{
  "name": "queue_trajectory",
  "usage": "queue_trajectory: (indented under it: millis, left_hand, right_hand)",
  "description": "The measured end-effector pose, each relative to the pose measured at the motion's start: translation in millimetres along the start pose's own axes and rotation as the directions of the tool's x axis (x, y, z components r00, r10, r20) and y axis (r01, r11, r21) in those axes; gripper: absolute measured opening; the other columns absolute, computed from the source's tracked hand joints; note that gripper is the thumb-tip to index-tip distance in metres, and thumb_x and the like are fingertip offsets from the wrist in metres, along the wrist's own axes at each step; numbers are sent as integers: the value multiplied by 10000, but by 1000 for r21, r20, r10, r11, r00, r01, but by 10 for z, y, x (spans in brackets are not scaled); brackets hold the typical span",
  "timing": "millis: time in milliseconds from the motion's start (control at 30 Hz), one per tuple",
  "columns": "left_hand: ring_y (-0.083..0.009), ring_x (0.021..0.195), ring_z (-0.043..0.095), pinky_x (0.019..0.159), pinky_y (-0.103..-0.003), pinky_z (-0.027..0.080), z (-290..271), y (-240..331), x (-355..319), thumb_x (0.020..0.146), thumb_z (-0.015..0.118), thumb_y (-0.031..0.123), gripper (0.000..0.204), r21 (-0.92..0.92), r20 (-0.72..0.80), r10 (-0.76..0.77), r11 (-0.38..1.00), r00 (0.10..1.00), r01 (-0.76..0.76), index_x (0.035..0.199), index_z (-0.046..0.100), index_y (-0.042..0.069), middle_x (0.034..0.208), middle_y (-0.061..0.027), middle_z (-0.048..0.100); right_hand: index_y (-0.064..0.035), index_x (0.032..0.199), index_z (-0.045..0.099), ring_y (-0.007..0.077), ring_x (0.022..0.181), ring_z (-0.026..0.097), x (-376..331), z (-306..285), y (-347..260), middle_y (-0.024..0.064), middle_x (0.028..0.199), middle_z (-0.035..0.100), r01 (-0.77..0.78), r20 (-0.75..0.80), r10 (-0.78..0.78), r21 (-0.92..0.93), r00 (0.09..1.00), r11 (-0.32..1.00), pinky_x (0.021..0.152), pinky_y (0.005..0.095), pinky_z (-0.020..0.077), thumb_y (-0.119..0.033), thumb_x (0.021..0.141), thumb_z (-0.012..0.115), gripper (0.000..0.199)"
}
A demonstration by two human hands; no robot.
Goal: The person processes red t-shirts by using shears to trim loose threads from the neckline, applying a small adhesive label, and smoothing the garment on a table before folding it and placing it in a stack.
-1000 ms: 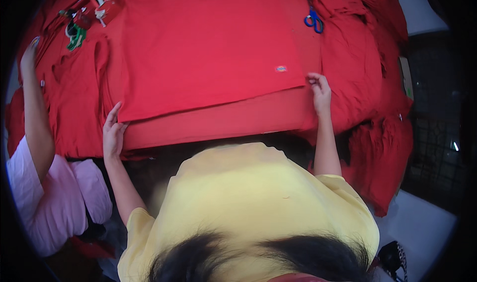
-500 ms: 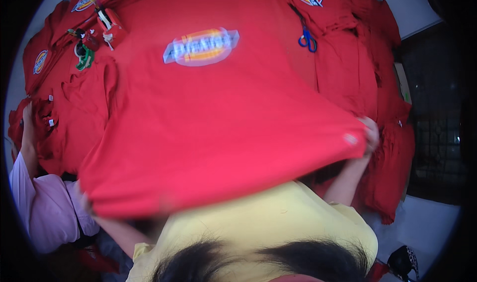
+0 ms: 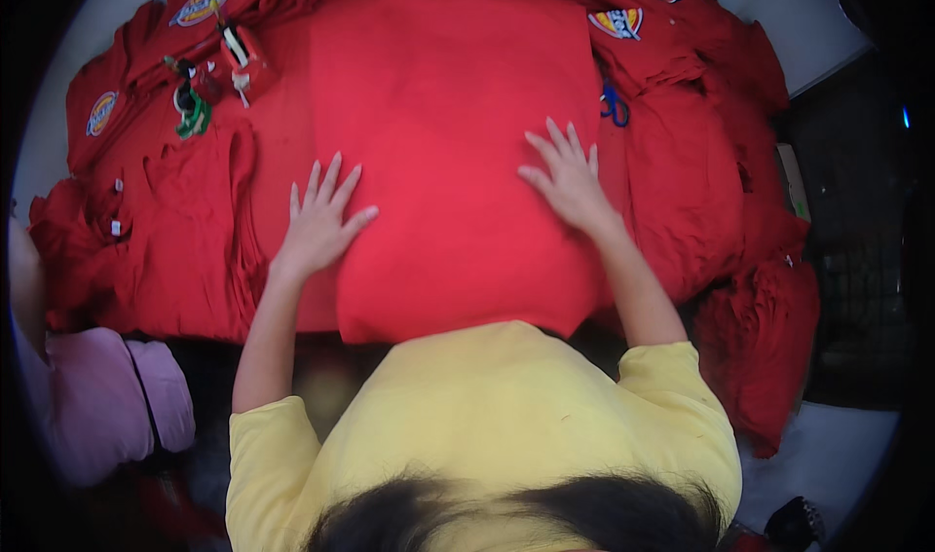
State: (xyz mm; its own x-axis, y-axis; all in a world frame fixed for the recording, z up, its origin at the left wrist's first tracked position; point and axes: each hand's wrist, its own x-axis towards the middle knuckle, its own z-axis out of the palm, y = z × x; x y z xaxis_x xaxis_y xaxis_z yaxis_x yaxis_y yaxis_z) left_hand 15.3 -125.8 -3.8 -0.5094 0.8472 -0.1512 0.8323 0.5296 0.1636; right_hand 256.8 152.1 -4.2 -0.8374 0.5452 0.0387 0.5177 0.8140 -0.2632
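A red T-shirt lies spread on the table in front of me, its near end hanging at the table edge by my body. No logo shows on its visible face. My left hand rests flat on its left side with fingers spread. On its right side lies my right hand, palm down, fingers also stretched apart. Neither hand grips the cloth. Just beyond my right hand, blue-handled scissors lie partly covered by the shirt's edge.
More red shirts are heaped along the right, and others lie at the left. A green tape dispenser and a red tool with a black-and-white part sit at the far left. A person in a pink garment is close by on the left.
Before, both hands held the shirt's near edge stretched wide, with its logo face up. The shirt now lies flat, narrower, logo out of sight, and both hands have let go and moved inward.
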Motion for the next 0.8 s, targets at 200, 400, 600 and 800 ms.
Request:
queue_trajectory:
  millis: [200,400,600,800]
  left_hand:
    - [-316,1432,159,1133,-545,144,660,-407,-269,885,564,438,684,48,-99,-36,998,994,41,1476,295,225,1557,-72,188]
    - [-332,1318,356,1097,-474,280,584,-495,255,831,595,75,614,-70,-505,75,989,860,-127,1402,395,177,1428,-93,388]
    - [-317,1060,549,973,-438,403,453,-577,610,804,563,27,234,16,-320,280,957,905,-290,1024,618,82,1063,-118,611]
    - [-190,957,652,868,-304,492,-315,749,-315,915,609,287,329,-951,273,857,308,438,-10,1163,637,72,1123,-118,656]
  right_hand:
    - [-119,1361,463,352,1405,228,-603,854,579,164,1488,312,-12,-312,48,115,949,993,1125,563,131,-385,927,530,514]
    - [-132,1249,566,338,1295,364,-686,791,618,125,1387,438,-27,-387,161,328,908,944,1058,522,260,-313,880,603,413]
    - [-174,1305,535,309,1296,369,-789,762,29,96,1414,421,87,-181,-114,-152,977,985,1041,450,299,-271,878,612,445]
    - [-101,1161,625,311,1234,457,-722,612,1223,108,1288,549,-138,-219,149,63,964,988,1038,429,347,-34,859,538,321]
